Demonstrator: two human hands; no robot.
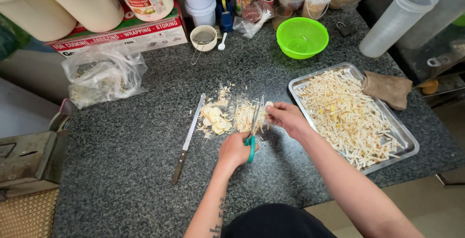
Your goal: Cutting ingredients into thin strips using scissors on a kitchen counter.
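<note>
A pair of scissors with teal handles (pixel 253 130) is gripped by the left hand (pixel 234 150), the fingers closed through the handle loops; the blades point toward 12 o'clock and are slightly parted. A small pale slice (pixel 268 106) is pinched between the fingertips of the right hand (pixel 286 118), just at the tips of the blades. Under the blades, a heap of thin cut strips (pixel 244 116) is seen on the dark speckled counter (pixel 135 141), and round pale slices (pixel 215 119) lie at 9 o'clock from it. A long knife (pixel 188 138) is placed further toward 9 o'clock, apart from the hands. At 3 o'clock from the right hand, a metal tray (pixel 406 138) filled with strips is found. A green colander (pixel 302 37) stands at 12 o'clock.
</note>
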